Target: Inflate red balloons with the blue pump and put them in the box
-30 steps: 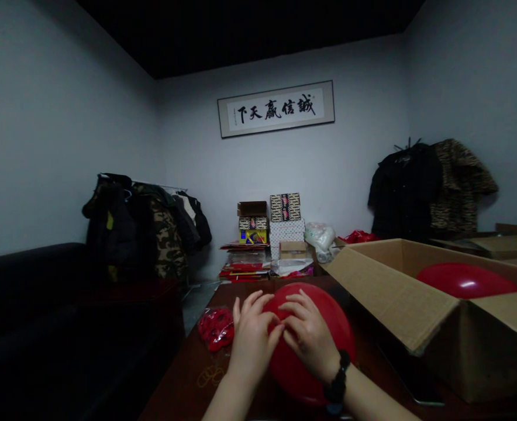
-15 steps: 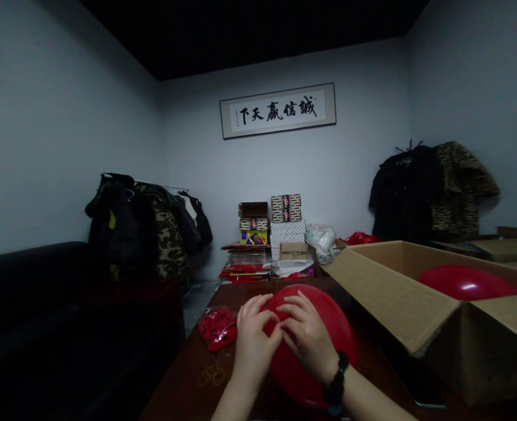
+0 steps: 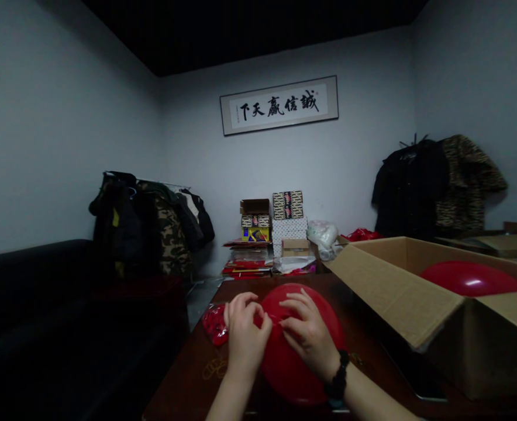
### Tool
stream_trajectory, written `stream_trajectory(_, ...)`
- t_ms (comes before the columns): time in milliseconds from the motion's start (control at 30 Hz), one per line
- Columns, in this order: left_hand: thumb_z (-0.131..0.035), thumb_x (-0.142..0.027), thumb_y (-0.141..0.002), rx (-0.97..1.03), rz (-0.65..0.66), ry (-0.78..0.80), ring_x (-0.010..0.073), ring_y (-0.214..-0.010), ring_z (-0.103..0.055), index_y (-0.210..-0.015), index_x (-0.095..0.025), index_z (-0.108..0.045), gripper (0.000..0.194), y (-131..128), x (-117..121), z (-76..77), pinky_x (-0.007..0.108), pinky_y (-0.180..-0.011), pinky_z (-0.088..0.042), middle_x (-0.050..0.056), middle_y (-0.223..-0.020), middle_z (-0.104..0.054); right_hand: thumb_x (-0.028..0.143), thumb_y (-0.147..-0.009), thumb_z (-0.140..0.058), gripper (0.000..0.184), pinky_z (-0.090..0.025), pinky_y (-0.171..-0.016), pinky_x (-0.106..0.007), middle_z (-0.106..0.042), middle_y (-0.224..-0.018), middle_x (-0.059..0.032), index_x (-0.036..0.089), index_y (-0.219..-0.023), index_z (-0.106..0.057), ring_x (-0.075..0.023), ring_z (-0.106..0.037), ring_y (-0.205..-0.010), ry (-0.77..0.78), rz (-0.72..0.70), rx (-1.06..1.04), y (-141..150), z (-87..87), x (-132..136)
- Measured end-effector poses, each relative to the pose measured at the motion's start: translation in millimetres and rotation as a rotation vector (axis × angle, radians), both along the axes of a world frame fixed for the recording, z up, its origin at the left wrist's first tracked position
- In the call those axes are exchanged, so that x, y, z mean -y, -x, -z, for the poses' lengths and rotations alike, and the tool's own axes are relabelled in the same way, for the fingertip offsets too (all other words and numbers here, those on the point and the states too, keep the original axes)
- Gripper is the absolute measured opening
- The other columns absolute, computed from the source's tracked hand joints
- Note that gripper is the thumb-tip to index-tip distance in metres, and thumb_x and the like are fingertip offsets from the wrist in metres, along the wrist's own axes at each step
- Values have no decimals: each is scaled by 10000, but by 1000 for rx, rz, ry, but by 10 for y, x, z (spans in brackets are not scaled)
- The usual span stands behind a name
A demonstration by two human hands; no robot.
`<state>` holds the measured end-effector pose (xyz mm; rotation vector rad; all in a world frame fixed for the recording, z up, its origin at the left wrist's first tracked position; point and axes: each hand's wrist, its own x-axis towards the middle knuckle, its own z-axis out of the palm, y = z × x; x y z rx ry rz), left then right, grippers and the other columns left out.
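A round, inflated red balloon (image 3: 302, 377) rests on the dark brown table in front of me. My left hand (image 3: 246, 327) is closed in a pinch at the balloon's neck, on its near upper left side. From the right, my right hand (image 3: 306, 333), with a black band on the wrist, pinches the same neck with thumb and forefinger, its other fingers raised. A thin red stretch shows between the fingertips of both hands. Partly behind my left hand lies a clear bag of red pieces (image 3: 215, 325).
An open cardboard box (image 3: 399, 295) with another red balloon (image 3: 473, 278) stands on the right. A flat dark phone-like object (image 3: 416, 374) lies beside it. Yellowish ring outlines (image 3: 214, 369) show on the table (image 3: 175, 386). Stacked boxes (image 3: 288, 231) stand beyond, a black sofa (image 3: 34, 304) left.
My left hand has shifted left, widening the gap to my right hand, and the neck is stretched between them. The balloon has moved slightly left. The view has tilted a little.
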<state>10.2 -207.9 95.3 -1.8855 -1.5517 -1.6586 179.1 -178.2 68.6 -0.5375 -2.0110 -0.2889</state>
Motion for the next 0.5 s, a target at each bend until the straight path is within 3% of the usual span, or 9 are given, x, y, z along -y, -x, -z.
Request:
stream_trajectory(100, -616, -247, -710, 178, -40, -49, 281, -1004, -531, -595, -193, -571, 135, 101, -107, 57, 504, -958, -341, 85, -952, -601, 161, -808, -560, 153, -341, -1030, -510, -571, -1111, -37, 265, -905, -617, -218, -439, -1158, 70, -110, -90, 3, 34, 53)
stream_trajectory(267, -515, -411, -818, 692, 296, 13, 258, -975, -589, -689, -154, -666, 325, 88, -204, 162, 426, -889, -436, 133, -1038, -640, 249, -795, -619, 53, -414, -947, -413, -602, -1004, -37, 264, -762, -657, -198, -528, -1038, 352, -214, -503, 87, 70, 43)
stream_trajectory(333, -525, -423, -821, 637, 375, 24, 260, -1032, -573, -715, -164, -696, 328, 39, -148, 144, 421, -931, -415, 130, -1086, -642, 274, -785, -631, 76, -446, -901, -377, -613, -974, -44, 245, -721, -661, -188, -569, -969, 462, -233, -587, 127, 72, -7)
stream_trajectory(400, -559, -427, -805, 442, 420, 32, 265, -1072, -547, -735, -197, -725, 292, 6, -74, 104, 435, -977, -379, 112, -1086, -653, 280, -776, -638, 90, -470, -861, -351, -622, -952, -47, 234, -707, -671, -180, -594, -918, 526, -233, -586, 149, 59, -52)
stream_trajectory(500, -624, -432, -757, 257, 398, 40, 266, -1035, -548, -696, -228, -732, 239, 12, -32, 72, 437, -970, -381, 91, -1005, -673, 257, -752, -651, 78, -470, -855, -345, -632, -935, -40, 239, -683, -681, -180, -597, -909, 548, -232, -517, 141, 7, -62)
